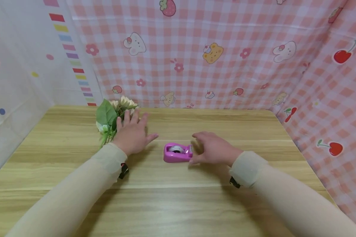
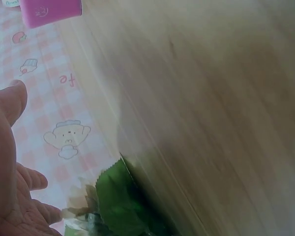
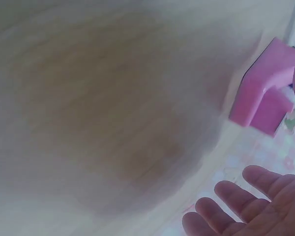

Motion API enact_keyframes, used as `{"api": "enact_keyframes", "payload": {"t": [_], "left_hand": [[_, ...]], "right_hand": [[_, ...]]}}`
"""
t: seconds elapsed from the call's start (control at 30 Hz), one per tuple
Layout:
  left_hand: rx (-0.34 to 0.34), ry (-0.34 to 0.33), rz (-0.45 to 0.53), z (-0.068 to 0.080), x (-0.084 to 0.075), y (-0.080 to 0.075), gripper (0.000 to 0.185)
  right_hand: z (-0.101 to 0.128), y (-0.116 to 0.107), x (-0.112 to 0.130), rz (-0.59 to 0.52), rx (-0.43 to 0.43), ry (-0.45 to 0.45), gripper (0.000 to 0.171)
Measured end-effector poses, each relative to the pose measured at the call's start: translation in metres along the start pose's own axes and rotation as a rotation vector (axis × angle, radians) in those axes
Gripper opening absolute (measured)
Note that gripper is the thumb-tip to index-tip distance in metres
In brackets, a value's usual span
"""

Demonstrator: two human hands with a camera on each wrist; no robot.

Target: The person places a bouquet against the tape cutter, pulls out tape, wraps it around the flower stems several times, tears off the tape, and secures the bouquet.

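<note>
The pink tape dispenser (image 1: 177, 152) sits mid-surface (image 1: 178, 204), probably light, rigid and slippery; grip its sides. Right hand (image 1: 215, 149), fingers relaxed, touches its end; left hand (image 1: 132, 133) lies flat by the flowers (image 1: 114, 113).

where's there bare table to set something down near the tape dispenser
The near strip of the table, between the two sleeves, is bare. So is the far right part, from the right hand to the checked cloth. It is crowded at the far left: flowers by the left hand, and the pink tape dispenser at centre.
</note>
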State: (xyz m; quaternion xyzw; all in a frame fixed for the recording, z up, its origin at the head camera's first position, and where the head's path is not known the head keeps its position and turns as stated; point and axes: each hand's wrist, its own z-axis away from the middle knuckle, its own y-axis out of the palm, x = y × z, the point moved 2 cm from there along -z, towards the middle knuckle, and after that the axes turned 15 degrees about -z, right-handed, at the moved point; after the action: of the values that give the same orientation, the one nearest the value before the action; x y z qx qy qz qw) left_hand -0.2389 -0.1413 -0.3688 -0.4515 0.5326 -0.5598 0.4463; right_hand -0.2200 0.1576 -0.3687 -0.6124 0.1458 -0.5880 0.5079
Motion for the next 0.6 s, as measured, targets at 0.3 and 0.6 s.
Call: {"api": "enact_keyframes", "payload": {"t": [0.3, 0.6], "left_hand": [[-0.041, 0.009, -0.005, 0.006, 0.009, -0.002, 0.096], [-0.03, -0.006, -0.002, 0.018, 0.023, -0.008, 0.098]], "right_hand": [[0.012, -0.013, -0.025, 0.026, -0.033, 0.008, 0.107], [0.023, -0.025, -0.046, 0.068, -0.101, 0.041, 0.1]]}}
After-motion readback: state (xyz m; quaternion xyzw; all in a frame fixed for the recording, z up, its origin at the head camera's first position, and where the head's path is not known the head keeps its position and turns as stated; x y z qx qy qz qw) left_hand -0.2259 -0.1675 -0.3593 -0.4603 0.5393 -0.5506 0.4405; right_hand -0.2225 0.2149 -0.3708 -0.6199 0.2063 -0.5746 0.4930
